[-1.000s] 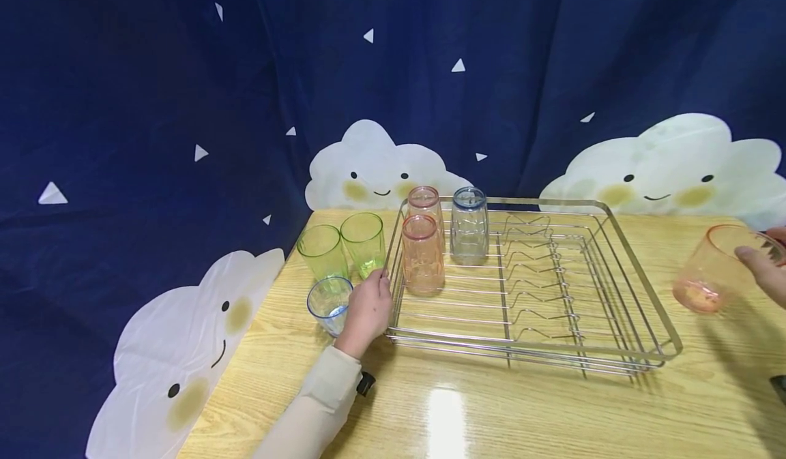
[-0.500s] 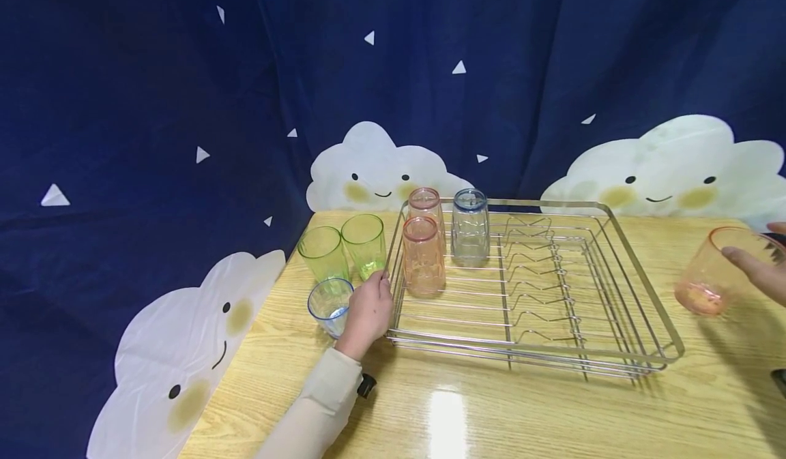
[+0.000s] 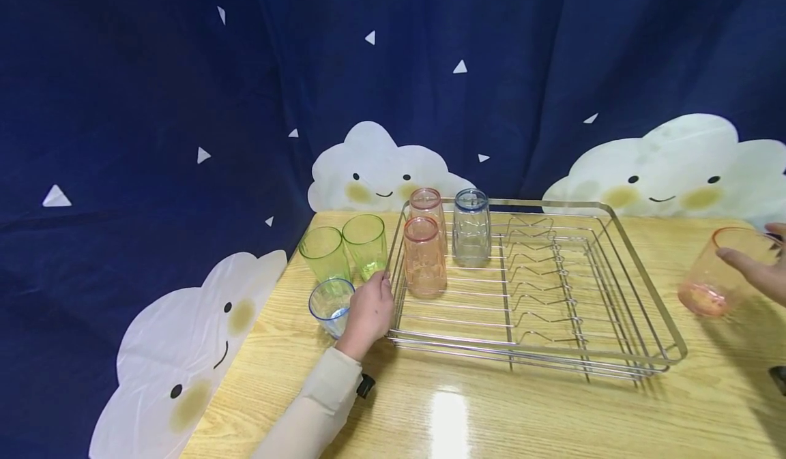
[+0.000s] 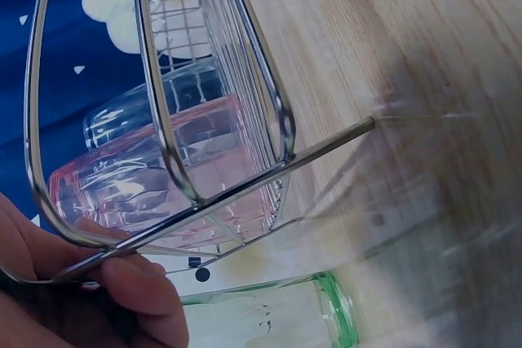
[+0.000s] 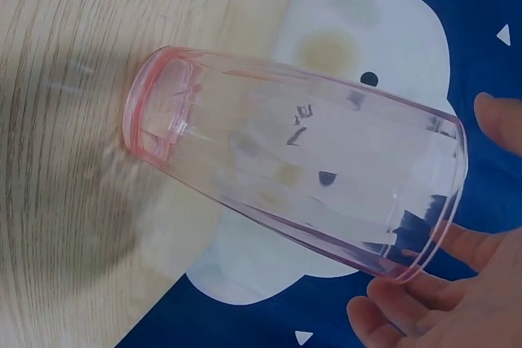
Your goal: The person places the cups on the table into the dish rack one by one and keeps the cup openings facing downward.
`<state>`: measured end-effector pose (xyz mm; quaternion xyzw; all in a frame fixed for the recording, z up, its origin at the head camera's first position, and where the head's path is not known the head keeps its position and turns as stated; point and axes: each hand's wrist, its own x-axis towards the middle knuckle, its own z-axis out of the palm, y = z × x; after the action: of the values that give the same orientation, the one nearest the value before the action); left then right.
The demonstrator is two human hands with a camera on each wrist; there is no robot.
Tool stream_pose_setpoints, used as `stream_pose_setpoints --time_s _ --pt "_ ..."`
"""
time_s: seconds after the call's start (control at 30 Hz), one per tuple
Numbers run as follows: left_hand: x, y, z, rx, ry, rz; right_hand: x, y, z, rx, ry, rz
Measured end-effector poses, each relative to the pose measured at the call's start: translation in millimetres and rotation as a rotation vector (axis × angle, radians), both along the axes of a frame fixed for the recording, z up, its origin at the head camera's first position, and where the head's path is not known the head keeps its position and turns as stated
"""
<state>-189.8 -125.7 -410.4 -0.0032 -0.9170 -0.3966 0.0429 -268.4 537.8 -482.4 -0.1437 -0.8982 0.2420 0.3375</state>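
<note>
My left hand [image 3: 367, 312] grips the left rim of a metal dish rack [image 3: 454, 343]; in the left wrist view, thumb and fingers curl round its wire [image 4: 245, 183]. At the far right, a pink-orange glass [image 3: 706, 295] stands upright on the table. My right hand [image 3: 764, 275] is at its top, partly cut off by the frame. In the right wrist view, the fingers [image 5: 408, 303] touch or lie just beside the glass's rim, and the thumb stands apart from it. Two pinkish glasses [image 3: 425, 268] and a blue-rimmed glass [image 3: 471, 234] stand upside down in the rack.
Left of the rack stand two green glasses [image 3: 325, 254] and a short blue-rimmed glass [image 3: 331, 305], all upright and close to my left hand. The wooden table [image 3: 522, 411] meets a dark blue cloud-patterned curtain [image 3: 491, 91] at the back.
My right hand has spread a little at the glass's rim, its fingers showing more at the frame's edge. The left hand and the rack have not moved.
</note>
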Motion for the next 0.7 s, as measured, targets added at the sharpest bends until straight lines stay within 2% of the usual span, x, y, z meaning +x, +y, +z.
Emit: stream_pose_setpoints --time_s 0.03,0.07,0.1,0.13,0.2,0.27,0.37,0.5,0.6,0.7 --pt "-0.5 0 -0.2 0.001 0.002 0.001 -14.6 24 -19.7 0.025 -0.027 -0.001" --pt "-0.9 0 -0.4 0.001 0.004 0.002 -21.6 34 -27.1 0.03 -0.069 -0.001" --pt "-1.1 0 -0.7 -0.001 0.004 0.003 -31.3 49 -41.2 0.048 -0.096 -0.003" --pt "-1.4 -1 -1.1 -0.003 0.004 0.003 -33.9 54 -45.1 0.039 -0.127 0.013" --pt "-1.8 -1 -1.9 -0.007 0.008 0.006 -31.6 50 -41.7 0.019 -0.186 0.04" --pt "-1.9 -1 -2.0 -0.007 0.014 0.01 -20.4 30 -25.1 -0.018 -0.229 0.078" --pt "-1.1 -1 -1.3 -0.01 0.025 0.018 9.8 -16 17.7 -0.033 -0.285 0.146" --pt "0.5 -1 -0.3 -0.002 0.022 0.018 44.6 -71 65.5 -0.009 -0.336 0.167" --pt "0.9 0 -0.5 0.001 0.019 0.013 55.9 -87 78.2 -0.002 -0.356 0.175" --pt "0.8 0 -1.1 -0.01 0.029 0.014 59.4 -90 80.3 0.0 -0.385 0.182"
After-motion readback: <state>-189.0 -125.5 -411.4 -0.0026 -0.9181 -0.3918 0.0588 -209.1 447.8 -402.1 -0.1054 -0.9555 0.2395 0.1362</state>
